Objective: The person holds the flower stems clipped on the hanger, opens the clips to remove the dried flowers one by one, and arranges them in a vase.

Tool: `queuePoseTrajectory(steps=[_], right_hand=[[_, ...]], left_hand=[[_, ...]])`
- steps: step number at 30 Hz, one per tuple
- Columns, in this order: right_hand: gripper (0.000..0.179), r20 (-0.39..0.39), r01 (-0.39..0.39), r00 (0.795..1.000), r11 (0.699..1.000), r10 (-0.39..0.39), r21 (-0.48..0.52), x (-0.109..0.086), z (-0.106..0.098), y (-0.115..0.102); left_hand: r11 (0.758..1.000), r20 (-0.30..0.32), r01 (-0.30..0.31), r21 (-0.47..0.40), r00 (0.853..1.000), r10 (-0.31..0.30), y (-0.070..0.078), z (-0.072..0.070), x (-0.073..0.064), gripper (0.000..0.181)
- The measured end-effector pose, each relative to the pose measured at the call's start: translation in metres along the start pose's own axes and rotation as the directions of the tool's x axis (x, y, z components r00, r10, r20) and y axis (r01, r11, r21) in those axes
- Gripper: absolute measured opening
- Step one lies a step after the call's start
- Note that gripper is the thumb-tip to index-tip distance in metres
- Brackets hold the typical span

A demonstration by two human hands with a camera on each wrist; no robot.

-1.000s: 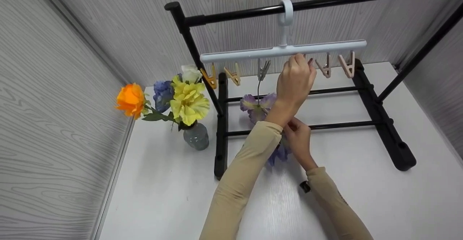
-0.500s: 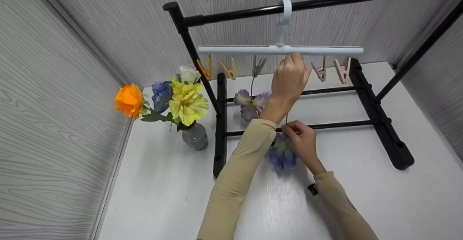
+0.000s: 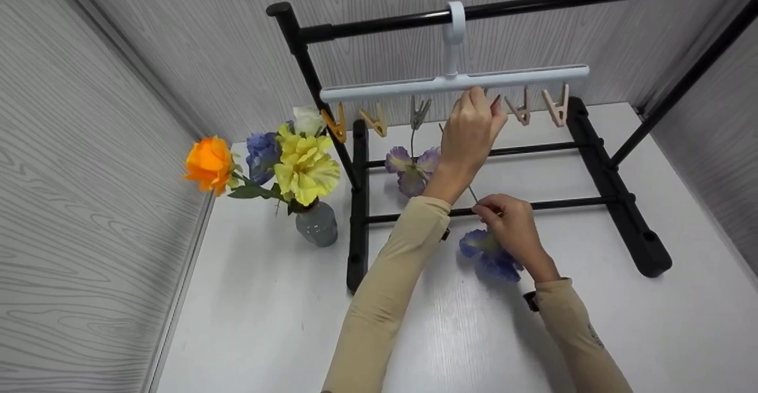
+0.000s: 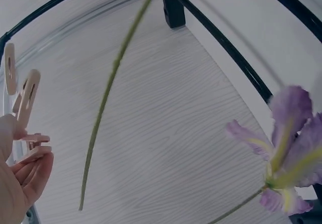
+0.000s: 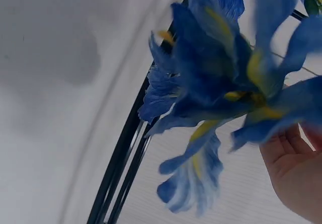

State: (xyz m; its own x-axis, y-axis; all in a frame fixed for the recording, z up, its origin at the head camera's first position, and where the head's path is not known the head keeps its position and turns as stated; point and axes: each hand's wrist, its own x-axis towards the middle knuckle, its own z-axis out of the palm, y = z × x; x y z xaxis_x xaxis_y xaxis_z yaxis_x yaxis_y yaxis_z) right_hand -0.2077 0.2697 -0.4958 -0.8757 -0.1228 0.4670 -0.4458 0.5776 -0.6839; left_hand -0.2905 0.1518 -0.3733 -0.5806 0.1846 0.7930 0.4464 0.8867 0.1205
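In the head view my left hand [image 3: 468,132] is just under the pale blue hanger [image 3: 402,88], pinching a pinkish clothespin [image 4: 36,153], seen better in the left wrist view. Lower down, my right hand [image 3: 515,227] pinches the stem [image 4: 103,103] of an artificial blue iris [image 3: 491,257]. That flower points down, and its stem runs up behind my left wrist; in the left wrist view the stem's free end is apart from the clothespin. A purple iris [image 3: 410,171] hangs upside down from a grey clothespin [image 3: 419,113].
Orange [image 3: 336,123], yellow [image 3: 375,122] and pale pink clothespins [image 3: 556,106] also hang from the hanger. A black rack [image 3: 358,227] carries it on its top bar [image 3: 551,6]. At left stands a glass vase [image 3: 318,225] with several artificial flowers [image 3: 307,168].
My right hand has moved to the right with the blue iris, and its stem now slants. The hanger has shifted slightly left and swayed. My left hand stays at the clothespin.
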Motion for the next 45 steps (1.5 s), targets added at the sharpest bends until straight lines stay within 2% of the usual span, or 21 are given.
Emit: queuePoseTrajectory(steps=[3, 6, 8, 10, 12, 15, 17, 19, 21, 25, 28, 33, 35, 37, 39, 40, 41, 42, 44, 45], right_hand=[[0.003, -0.007, 0.044, 0.999, 0.997, -0.044, -0.062, 0.001, -0.002, 0.001], [0.005, -0.019, 0.085, 0.996, 0.990, -0.088, -0.116, 0.003, -0.003, 0.002], [0.008, -0.032, 0.117, 0.992, 0.982, -0.124, -0.151, 0.004, -0.004, 0.004], [0.012, -0.046, 0.153, 0.985, 0.970, -0.164, -0.189, 0.006, -0.005, 0.005], [0.015, -0.060, 0.190, 0.976, 0.955, -0.208, -0.229, 0.008, -0.007, 0.007], [0.018, -0.077, 0.240, 0.959, 0.928, -0.272, -0.286, 0.012, -0.010, 0.008], [0.018, -0.082, 0.263, 0.950, 0.913, -0.302, -0.312, 0.014, -0.012, 0.009], [0.019, -0.082, 0.282, 0.942, 0.901, -0.326, -0.330, 0.016, -0.014, 0.009], [0.020, -0.075, 0.299, 0.936, 0.891, -0.343, -0.342, 0.017, -0.014, 0.010], [0.022, -0.053, 0.337, 0.925, 0.874, -0.377, -0.351, 0.017, -0.013, 0.010], [0.025, -0.021, 0.377, 0.912, 0.856, -0.410, -0.353, 0.018, -0.011, 0.011], [0.030, 0.056, 0.453, 0.883, 0.816, -0.466, -0.358, 0.017, -0.007, 0.013], [0.031, 0.075, 0.477, 0.873, 0.808, -0.483, -0.346, 0.016, -0.006, 0.013], [0.032, 0.079, 0.495, 0.863, 0.802, -0.500, -0.333, 0.016, -0.004, 0.014], [0.031, 0.074, 0.508, 0.854, 0.796, -0.515, -0.328, 0.015, -0.001, 0.014], [0.030, 0.068, 0.514, 0.850, 0.793, -0.522, -0.327, 0.015, 0.000, 0.015], [0.028, 0.062, 0.516, 0.847, 0.791, -0.527, -0.329, 0.015, 0.001, 0.015], [0.026, 0.054, 0.516, 0.846, 0.790, -0.530, -0.331, 0.014, 0.003, 0.016], [0.022, 0.032, 0.507, 0.849, 0.797, -0.527, -0.328, 0.014, 0.005, 0.016], [0.020, 0.019, 0.497, 0.854, 0.805, -0.520, -0.325, 0.014, 0.006, 0.016]], left_hand=[[0.999, 0.024, 0.026, -0.043, 0.999, -0.025, -0.003, 0.001, -0.005, 0.025], [0.993, 0.099, 0.056, -0.106, 0.994, -0.046, -0.009, -0.002, -0.012, 0.032], [0.990, 0.159, 0.051, -0.135, 0.987, -0.029, -0.012, -0.007, -0.018, 0.034], [0.991, 0.220, 0.004, -0.135, 0.975, 0.026, -0.016, -0.011, -0.026, 0.031], [0.990, 0.283, -0.078, -0.119, 0.953, 0.109, -0.019, -0.015, -0.035, 0.024], [0.971, 0.362, -0.223, -0.084, 0.901, 0.239, -0.023, -0.019, -0.051, 0.021], [0.952, 0.392, -0.301, -0.061, 0.870, 0.300, -0.025, -0.021, -0.061, 0.020], [0.936, 0.402, -0.350, -0.033, 0.853, 0.334, -0.027, -0.022, -0.070, 0.018], [0.925, 0.402, -0.380, -0.013, 0.845, 0.353, -0.030, -0.022, -0.077, 0.016], [0.923, 0.431, -0.384, -0.027, 0.829, 0.358, -0.035, -0.022, -0.087, 0.016], [0.932, 0.501, -0.357, -0.059, 0.797, 0.337, -0.038, -0.022, -0.094, 0.015], [0.958, 0.643, -0.259, -0.119, 0.715, 0.274, -0.041, -0.021, -0.103, 0.014], [0.966, 0.686, -0.202, -0.159, 0.681, 0.255, -0.042, -0.020, -0.105, 0.013], [0.968, 0.720, -0.115, -0.225, 0.650, 0.245, -0.043, -0.019, -0.106, 0.009], [0.950, 0.760, 0.033, -0.309, 0.609, 0.226, -0.044, -0.019, -0.106, 0.009], [0.926, 0.785, 0.141, -0.352, 0.582, 0.210, -0.045, -0.019, -0.106, 0.009], [0.887, 0.811, 0.256, -0.383, 0.553, 0.191, -0.046, -0.019, -0.107, 0.009], [0.837, 0.835, 0.372, -0.402, 0.525, 0.168, -0.048, -0.019, -0.107, 0.008], [0.700, 0.875, 0.586, -0.409, 0.469, 0.119, -0.050, -0.019, -0.110, 0.008], [0.624, 0.889, 0.668, -0.404, 0.447, 0.097, -0.052, -0.019, -0.111, 0.009]])
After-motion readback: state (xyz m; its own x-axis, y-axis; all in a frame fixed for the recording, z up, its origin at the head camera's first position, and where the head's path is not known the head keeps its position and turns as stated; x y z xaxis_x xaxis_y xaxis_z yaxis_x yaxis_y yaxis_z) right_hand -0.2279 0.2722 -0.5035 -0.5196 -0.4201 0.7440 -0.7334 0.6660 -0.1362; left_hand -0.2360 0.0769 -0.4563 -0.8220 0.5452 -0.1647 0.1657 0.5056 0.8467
